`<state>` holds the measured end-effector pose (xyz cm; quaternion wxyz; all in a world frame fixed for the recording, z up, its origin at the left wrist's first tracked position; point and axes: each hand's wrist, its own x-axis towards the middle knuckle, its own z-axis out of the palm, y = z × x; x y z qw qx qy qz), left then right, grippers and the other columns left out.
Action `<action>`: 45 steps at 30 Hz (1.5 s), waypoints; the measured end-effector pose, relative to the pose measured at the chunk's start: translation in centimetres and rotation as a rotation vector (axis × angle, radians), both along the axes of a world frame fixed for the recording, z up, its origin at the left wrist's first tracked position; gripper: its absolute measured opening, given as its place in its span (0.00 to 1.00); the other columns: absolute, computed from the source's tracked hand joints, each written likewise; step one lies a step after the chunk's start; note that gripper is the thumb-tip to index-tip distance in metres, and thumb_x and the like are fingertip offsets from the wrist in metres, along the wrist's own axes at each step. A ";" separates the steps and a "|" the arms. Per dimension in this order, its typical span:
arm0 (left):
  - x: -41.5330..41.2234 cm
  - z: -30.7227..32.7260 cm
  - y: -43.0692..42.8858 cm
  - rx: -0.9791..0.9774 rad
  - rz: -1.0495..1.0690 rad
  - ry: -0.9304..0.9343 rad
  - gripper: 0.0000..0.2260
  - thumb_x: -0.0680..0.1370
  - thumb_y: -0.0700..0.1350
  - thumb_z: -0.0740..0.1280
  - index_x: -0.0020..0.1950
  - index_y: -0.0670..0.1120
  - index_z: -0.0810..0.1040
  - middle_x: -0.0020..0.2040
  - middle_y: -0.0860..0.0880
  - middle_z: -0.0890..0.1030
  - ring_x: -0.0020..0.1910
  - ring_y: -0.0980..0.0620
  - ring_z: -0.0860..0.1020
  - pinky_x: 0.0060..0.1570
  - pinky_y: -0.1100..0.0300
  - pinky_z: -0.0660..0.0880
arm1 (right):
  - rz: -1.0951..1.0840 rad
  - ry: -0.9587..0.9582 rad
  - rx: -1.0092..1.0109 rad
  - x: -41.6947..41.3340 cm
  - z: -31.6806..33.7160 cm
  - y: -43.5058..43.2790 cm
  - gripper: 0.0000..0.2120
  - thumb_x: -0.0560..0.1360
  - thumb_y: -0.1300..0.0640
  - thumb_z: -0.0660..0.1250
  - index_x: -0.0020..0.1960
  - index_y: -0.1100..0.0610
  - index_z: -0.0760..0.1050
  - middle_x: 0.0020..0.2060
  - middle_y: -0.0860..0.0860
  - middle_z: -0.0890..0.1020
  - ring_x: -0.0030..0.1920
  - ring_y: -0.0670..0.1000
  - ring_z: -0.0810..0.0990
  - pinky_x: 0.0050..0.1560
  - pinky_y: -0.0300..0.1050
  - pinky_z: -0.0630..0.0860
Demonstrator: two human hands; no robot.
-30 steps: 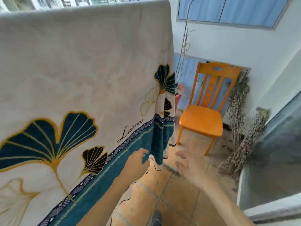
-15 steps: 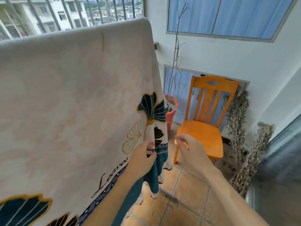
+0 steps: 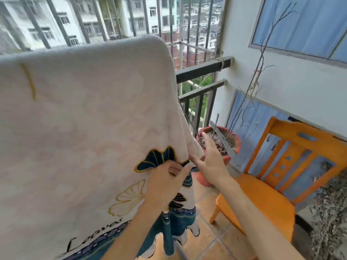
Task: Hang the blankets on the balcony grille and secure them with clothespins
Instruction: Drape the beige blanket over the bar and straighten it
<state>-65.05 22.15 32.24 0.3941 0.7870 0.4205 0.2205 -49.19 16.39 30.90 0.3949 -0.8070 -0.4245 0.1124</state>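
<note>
the blanket (image 3: 84, 128), cream with teal and gold fan-shaped leaves and a teal border, hangs folded over the dark top rail (image 3: 203, 70) of the balcony grille (image 3: 187, 21), its top fold well above both sets of fingers. the left hand (image 3: 163, 186) holds the cloth's right-hand edge: its fingers (image 3: 175, 169) are curled and pinch the fabric against the thumb, just under a dark printed leaf. below those fingers the edge bunches into a hanging teal corner.

the right hand (image 3: 212, 162) is just beside the left, fingers straight and spread, forefinger pointing up, holding nothing. its thumb points at the blanket's edge (whether it touches the cloth cannot be told).

directly beyond the right fingertips stands a red flowerpot (image 3: 227, 158) with dry soil and bare twigs. to the right of that hand, apart from it, is an orange wooden chair (image 3: 262, 199), with dried bushy stems (image 3: 330, 212) past it. orange floor tiles (image 3: 212, 239) show under both forearms.
</note>
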 end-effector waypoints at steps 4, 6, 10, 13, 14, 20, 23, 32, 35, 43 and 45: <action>3.1 1.1 -0.2 0.128 0.118 0.167 0.23 0.72 0.72 0.60 0.38 0.54 0.79 0.35 0.59 0.81 0.37 0.63 0.78 0.40 0.64 0.74 | 0.192 -0.077 -0.043 3.2 0.5 3.5 0.21 0.73 0.53 0.68 0.64 0.57 0.73 0.58 0.55 0.79 0.58 0.57 0.77 0.55 0.54 0.76; 3.6 0.9 0.3 0.173 0.143 0.214 0.23 0.78 0.66 0.59 0.33 0.50 0.75 0.28 0.55 0.76 0.30 0.61 0.74 0.32 0.67 0.68 | 0.215 -0.156 -0.029 4.3 0.0 4.4 0.11 0.76 0.50 0.64 0.48 0.59 0.76 0.42 0.55 0.82 0.44 0.58 0.80 0.40 0.52 0.74; 3.7 0.3 2.4 0.161 0.154 0.182 0.24 0.81 0.52 0.60 0.26 0.47 0.62 0.19 0.51 0.61 0.19 0.54 0.62 0.26 0.61 0.58 | 0.135 -0.171 0.091 9.6 -0.1 5.2 0.09 0.79 0.53 0.63 0.42 0.57 0.74 0.33 0.50 0.77 0.35 0.54 0.76 0.32 0.44 0.65; 3.2 -0.1 3.1 0.074 0.138 0.139 0.24 0.79 0.49 0.62 0.24 0.46 0.63 0.18 0.50 0.61 0.19 0.53 0.60 0.26 0.59 0.58 | 0.030 -0.227 0.177 14.2 1.6 5.5 0.09 0.80 0.56 0.63 0.50 0.59 0.80 0.35 0.52 0.80 0.34 0.50 0.73 0.31 0.32 0.62; 2.9 -0.2 3.3 0.064 0.137 0.141 0.25 0.79 0.49 0.63 0.23 0.47 0.62 0.17 0.50 0.60 0.18 0.53 0.60 0.25 0.59 0.57 | 0.005 -0.234 0.186 15.3 2.2 5.7 0.08 0.79 0.58 0.63 0.52 0.59 0.80 0.35 0.52 0.79 0.34 0.50 0.72 0.31 0.33 0.61; 3.6 0.2 2.7 0.050 0.217 0.205 0.24 0.77 0.50 0.63 0.22 0.45 0.64 0.17 0.49 0.64 0.18 0.54 0.63 0.23 0.65 0.57 | 0.093 -0.097 0.169 17.1 3.6 9.8 0.10 0.75 0.51 0.68 0.54 0.55 0.77 0.46 0.52 0.80 0.44 0.54 0.78 0.41 0.45 0.71; 4.2 0.3 2.0 0.050 0.280 0.217 0.24 0.76 0.57 0.61 0.24 0.43 0.70 0.20 0.47 0.70 0.21 0.53 0.68 0.26 0.60 0.63 | 0.293 0.133 0.239 13.7 4.4 10.4 0.20 0.73 0.55 0.73 0.60 0.53 0.70 0.53 0.49 0.76 0.48 0.48 0.81 0.47 0.44 0.80; 12.4 0.0 -2.7 0.176 0.472 0.340 0.17 0.81 0.51 0.61 0.32 0.51 0.67 0.25 0.55 0.67 0.25 0.56 0.67 0.28 0.66 0.63 | 1.159 0.123 0.308 9.0 6.0 9.0 0.09 0.77 0.47 0.67 0.39 0.37 0.71 0.32 0.37 0.73 0.34 0.41 0.74 0.35 0.36 0.70; 15.1 0.9 -2.9 0.149 0.531 0.342 0.16 0.81 0.51 0.60 0.34 0.51 0.66 0.26 0.55 0.66 0.26 0.57 0.66 0.27 0.67 0.60 | 1.109 0.041 0.376 11.1 5.6 9.8 0.19 0.80 0.52 0.64 0.33 0.39 0.64 0.28 0.40 0.68 0.29 0.46 0.70 0.32 0.37 0.64; 18.8 3.2 -1.2 0.118 0.645 0.143 0.21 0.79 0.53 0.60 0.27 0.52 0.62 0.22 0.52 0.66 0.23 0.56 0.65 0.26 0.65 0.56 | 1.040 0.204 0.506 14.1 6.7 11.5 0.14 0.78 0.49 0.64 0.37 0.54 0.77 0.32 0.46 0.77 0.34 0.48 0.75 0.32 0.40 0.70; 18.0 3.0 -0.5 -0.050 0.685 0.224 0.21 0.81 0.52 0.59 0.28 0.48 0.66 0.24 0.51 0.68 0.24 0.55 0.66 0.29 0.60 0.60 | 1.153 0.252 0.323 13.5 5.5 12.7 0.12 0.76 0.51 0.68 0.34 0.47 0.76 0.31 0.44 0.78 0.33 0.45 0.75 0.34 0.40 0.73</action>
